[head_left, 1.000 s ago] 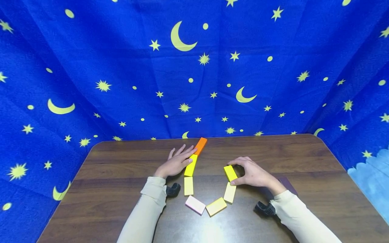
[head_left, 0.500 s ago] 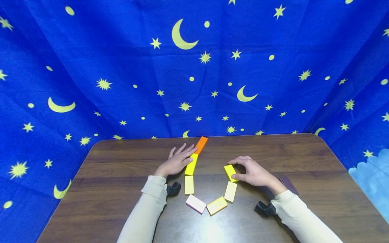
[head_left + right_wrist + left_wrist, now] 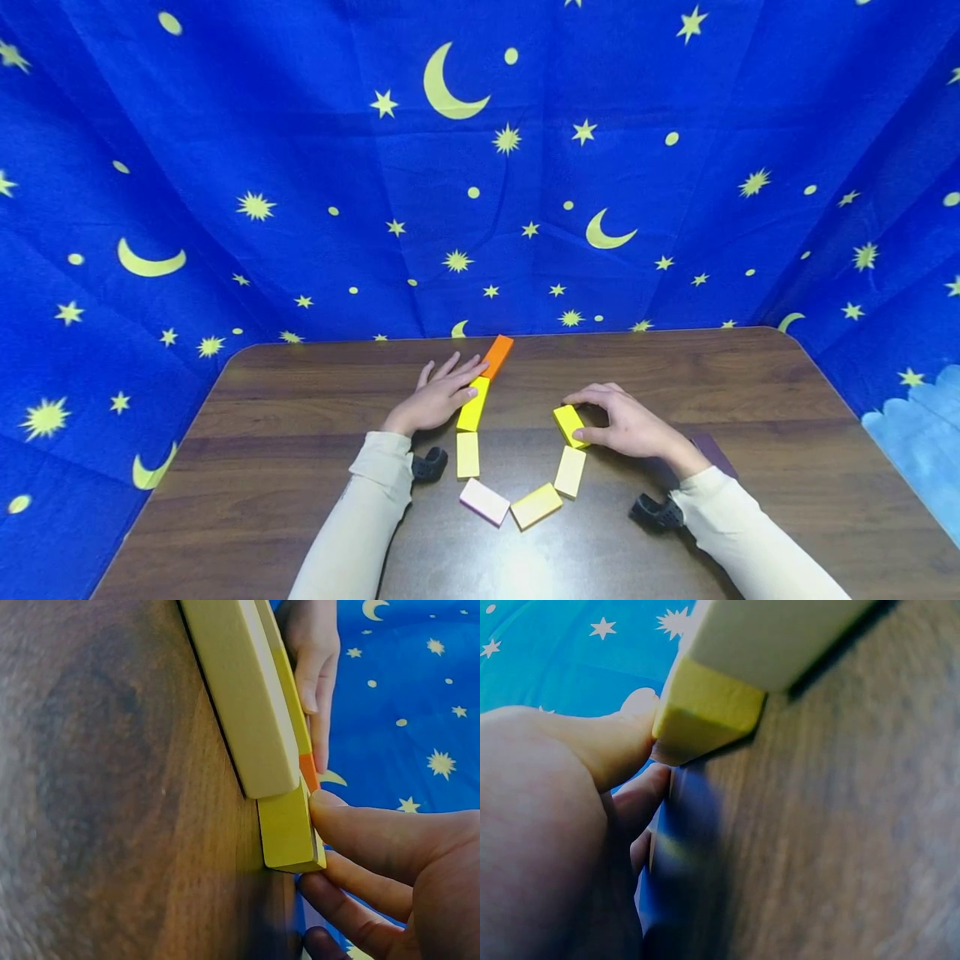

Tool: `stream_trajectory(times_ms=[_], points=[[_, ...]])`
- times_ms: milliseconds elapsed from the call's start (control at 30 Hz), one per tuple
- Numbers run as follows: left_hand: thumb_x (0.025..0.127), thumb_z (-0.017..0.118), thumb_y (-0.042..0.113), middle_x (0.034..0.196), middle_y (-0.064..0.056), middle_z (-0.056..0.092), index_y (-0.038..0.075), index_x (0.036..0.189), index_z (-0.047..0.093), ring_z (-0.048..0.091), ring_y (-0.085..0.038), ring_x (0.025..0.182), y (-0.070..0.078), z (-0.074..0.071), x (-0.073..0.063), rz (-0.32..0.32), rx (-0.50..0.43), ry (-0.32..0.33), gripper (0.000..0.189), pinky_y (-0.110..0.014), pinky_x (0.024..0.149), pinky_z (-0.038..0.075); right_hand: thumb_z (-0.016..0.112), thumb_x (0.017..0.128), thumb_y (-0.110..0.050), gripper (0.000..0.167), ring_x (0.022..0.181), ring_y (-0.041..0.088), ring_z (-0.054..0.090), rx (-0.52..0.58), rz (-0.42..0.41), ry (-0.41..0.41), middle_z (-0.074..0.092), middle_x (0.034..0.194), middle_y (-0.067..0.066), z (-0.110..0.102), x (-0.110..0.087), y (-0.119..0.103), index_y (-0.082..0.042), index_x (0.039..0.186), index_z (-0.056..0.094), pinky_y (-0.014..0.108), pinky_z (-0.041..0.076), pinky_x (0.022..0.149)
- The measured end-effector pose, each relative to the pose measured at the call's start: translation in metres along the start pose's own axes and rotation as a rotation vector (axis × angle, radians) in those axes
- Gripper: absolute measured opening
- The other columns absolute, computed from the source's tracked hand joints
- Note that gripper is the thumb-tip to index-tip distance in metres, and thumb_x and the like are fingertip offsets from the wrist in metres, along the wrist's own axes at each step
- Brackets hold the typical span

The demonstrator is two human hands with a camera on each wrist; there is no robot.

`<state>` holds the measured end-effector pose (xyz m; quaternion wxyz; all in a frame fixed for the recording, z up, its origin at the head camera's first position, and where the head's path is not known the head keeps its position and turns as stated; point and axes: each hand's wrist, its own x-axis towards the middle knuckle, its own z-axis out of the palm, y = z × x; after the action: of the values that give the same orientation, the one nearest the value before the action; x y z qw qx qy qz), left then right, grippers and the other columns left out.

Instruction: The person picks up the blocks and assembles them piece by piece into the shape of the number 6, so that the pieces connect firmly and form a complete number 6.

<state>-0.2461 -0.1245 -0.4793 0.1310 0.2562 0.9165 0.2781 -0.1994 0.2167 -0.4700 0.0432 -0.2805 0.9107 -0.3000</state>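
Several wooden blocks lie end to end in a U in the head view. Down its left arm come an orange block (image 3: 500,353), a bright yellow block (image 3: 470,415) and a pale yellow block (image 3: 467,455). A pink block (image 3: 484,502) and a light orange-yellow block (image 3: 536,506) form the bottom. On the right, a cream block (image 3: 570,472) meets a second bright yellow block (image 3: 566,421). My left hand (image 3: 431,404) has fingers spread straight, its thumb and index finger touching the left yellow and orange blocks. My right hand (image 3: 630,423) pinches the right yellow block between thumb and fingers.
A dark purple flat thing (image 3: 714,457) lies partly hidden beyond my right forearm. Black wrist mounts (image 3: 656,512) sit at both cuffs. The brown wooden table (image 3: 285,492) ends at a blue curtain (image 3: 525,167) with moons and stars.
My right thumb has shifted from the near corner of the right yellow block farther up onto its side. The left hand and the other blocks hold their places.
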Motion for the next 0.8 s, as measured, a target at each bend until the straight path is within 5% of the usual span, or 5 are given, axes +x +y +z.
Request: stream_trajectory(times_ms=[800], points=[[0.11, 0.037, 0.035, 0.166, 0.001, 0.02, 0.023, 0.16, 0.03, 0.002, -0.029, 0.155, 0.0019, -0.0011, -0.0011, 0.004, -0.006, 0.005, 0.052, -0.059, 0.118, -0.009, 0.079, 0.087, -0.026, 0.05, 0.126, 0.033, 0.052, 0.04, -0.003, 0.02, 0.065, 0.131, 0.008, 0.0024, -0.0005, -0.0017, -0.01, 0.133, 0.065, 0.055, 0.041, 0.105]])
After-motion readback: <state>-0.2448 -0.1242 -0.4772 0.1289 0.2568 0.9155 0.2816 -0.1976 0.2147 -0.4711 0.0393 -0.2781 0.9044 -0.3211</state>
